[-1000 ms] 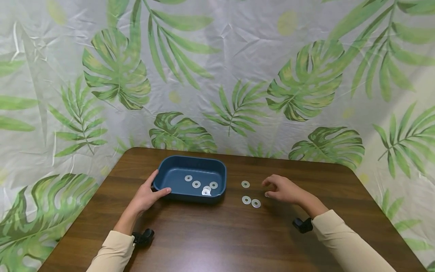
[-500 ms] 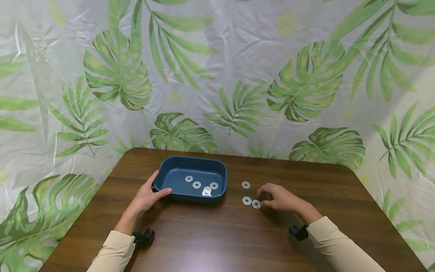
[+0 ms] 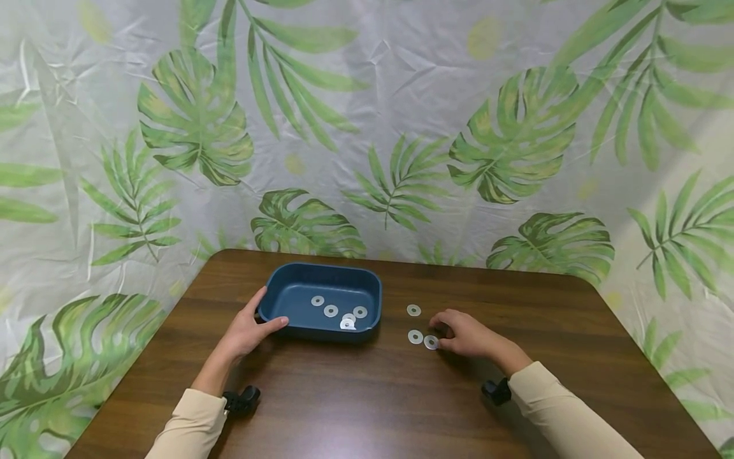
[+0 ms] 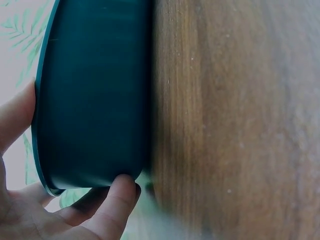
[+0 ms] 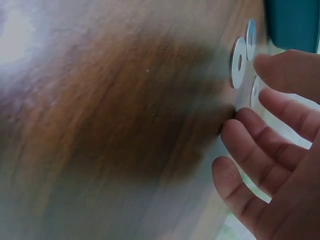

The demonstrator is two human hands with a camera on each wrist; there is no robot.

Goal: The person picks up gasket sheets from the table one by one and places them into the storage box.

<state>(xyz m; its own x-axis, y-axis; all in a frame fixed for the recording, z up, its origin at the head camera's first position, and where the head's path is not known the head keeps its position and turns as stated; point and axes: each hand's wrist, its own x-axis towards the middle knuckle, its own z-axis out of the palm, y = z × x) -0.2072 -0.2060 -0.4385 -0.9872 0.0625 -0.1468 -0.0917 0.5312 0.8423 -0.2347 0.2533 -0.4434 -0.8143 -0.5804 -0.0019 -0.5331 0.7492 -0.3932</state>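
My left hand [image 3: 242,333] holds the left end of a dark blue rectangular tub [image 3: 321,273], thumb on the near rim and fingers round the end wall. The tub's outer wall [image 4: 95,95] fills much of the left wrist view. Several silver flat washers lie inside, two overlapping near the front. To the tub's right, three more washers lie on the table: a far one [image 3: 413,310], a middle one [image 3: 415,331] and a near one [image 3: 431,338]. My right hand [image 3: 466,335] is beside the near washer [image 5: 235,65], fingers loosely bent, thumb tip right at its edge, nothing gripped.
The brown wooden table [image 3: 367,389] has rounded far corners. Behind it hangs a pale curtain [image 3: 395,102] with green leaf prints. Black wrist cameras [image 3: 243,400] sit on both wrists, low over the tabletop.
My right hand has moved left and slightly toward me, and its thumb has come to the near washer's edge. The left hand, tub and washers stay where they were.
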